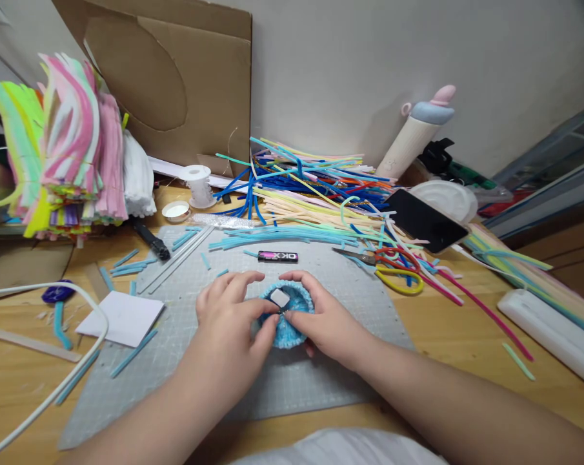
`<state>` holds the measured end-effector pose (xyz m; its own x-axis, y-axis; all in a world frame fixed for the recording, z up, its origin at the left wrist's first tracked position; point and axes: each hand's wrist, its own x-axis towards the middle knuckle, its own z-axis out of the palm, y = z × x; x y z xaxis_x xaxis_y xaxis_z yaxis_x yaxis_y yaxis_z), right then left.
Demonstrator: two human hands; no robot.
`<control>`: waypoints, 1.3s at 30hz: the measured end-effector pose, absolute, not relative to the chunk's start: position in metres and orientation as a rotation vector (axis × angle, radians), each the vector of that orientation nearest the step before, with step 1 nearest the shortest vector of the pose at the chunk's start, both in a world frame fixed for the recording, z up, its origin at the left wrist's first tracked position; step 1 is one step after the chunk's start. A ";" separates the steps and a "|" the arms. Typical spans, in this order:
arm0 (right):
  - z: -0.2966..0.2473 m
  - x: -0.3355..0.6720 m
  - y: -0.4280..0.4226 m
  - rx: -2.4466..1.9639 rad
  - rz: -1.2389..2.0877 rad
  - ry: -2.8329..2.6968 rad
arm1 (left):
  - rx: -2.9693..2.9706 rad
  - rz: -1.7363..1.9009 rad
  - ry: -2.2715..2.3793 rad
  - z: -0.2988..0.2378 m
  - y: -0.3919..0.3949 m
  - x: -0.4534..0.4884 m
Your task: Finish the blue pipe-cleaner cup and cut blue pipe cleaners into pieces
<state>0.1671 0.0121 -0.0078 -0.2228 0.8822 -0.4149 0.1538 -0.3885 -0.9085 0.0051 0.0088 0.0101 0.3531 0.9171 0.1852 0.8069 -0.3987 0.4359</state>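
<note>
A small round bowl (pixel 292 336) of light blue pipe cleaners faces up above the mat, its hollow toward me. My right hand (pixel 335 320) is closed around its right side, fingers outside and thumb pressed inside. Inside the hollow sits a small white squarish piece (pixel 279 298), with something small and dark below it. My left hand (pixel 236 316) reaches in from the left, its thumb and index finger pinched close to that dark bit. What they grip is too small to make out. Just beyond the bowl lies a battery (pixel 277 257) with a black and pink label.
A grey cutting mat (pixel 340 387) covers the middle of the wooden table. Scissors (pixel 379 265) with yellow and red handles lie right, near a phone (pixel 427 219). Behind are heaped pipe cleaners (pixel 311 181) and a spool (pixel 198 187). A white cable (pixel 95 303) loops at left.
</note>
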 end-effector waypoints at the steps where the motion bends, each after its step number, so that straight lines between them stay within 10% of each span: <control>1: -0.008 0.167 0.012 -1.466 1.667 -1.249 | 2.345 0.592 1.540 0.010 0.009 0.005; 39: -0.009 0.171 0.016 -1.495 1.531 -1.635 | 2.926 0.550 1.120 0.014 0.018 0.007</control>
<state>0.1708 0.0165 -0.0090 -0.3154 0.8872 -0.3368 0.3943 -0.2003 -0.8969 0.0067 0.0182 0.0144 0.6922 0.6408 0.3319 0.6543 -0.7513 0.0859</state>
